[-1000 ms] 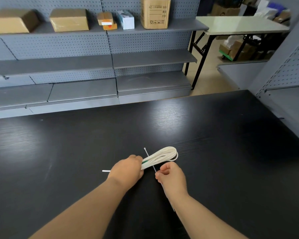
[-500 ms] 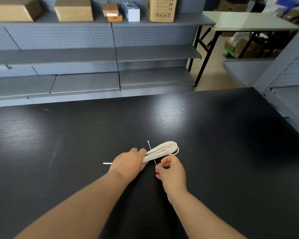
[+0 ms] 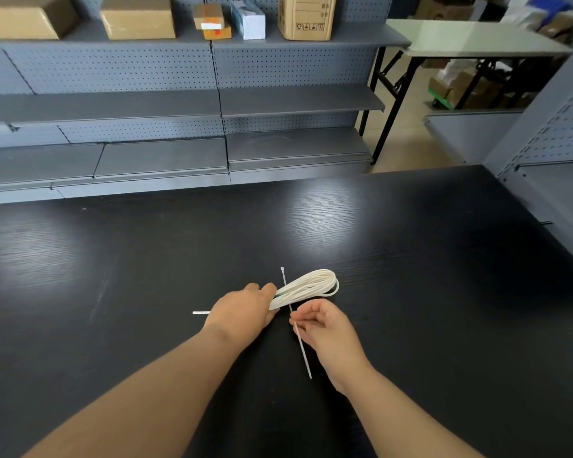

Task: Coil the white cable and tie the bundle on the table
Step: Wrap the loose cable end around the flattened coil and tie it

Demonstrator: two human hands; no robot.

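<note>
Left hand (image 3: 242, 312) grips the coiled white cable (image 3: 306, 285); right hand (image 3: 325, 325) fingers pinch the zip tie (image 3: 300, 338).

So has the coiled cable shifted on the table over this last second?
No. The white cable bundle lies at about the same offset from the far right corner of the table as before, with the left hand gripping its near end.

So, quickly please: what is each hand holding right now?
Left hand: grips one end of the coiled white cable.
Right hand: pinches the zip tie.
</note>
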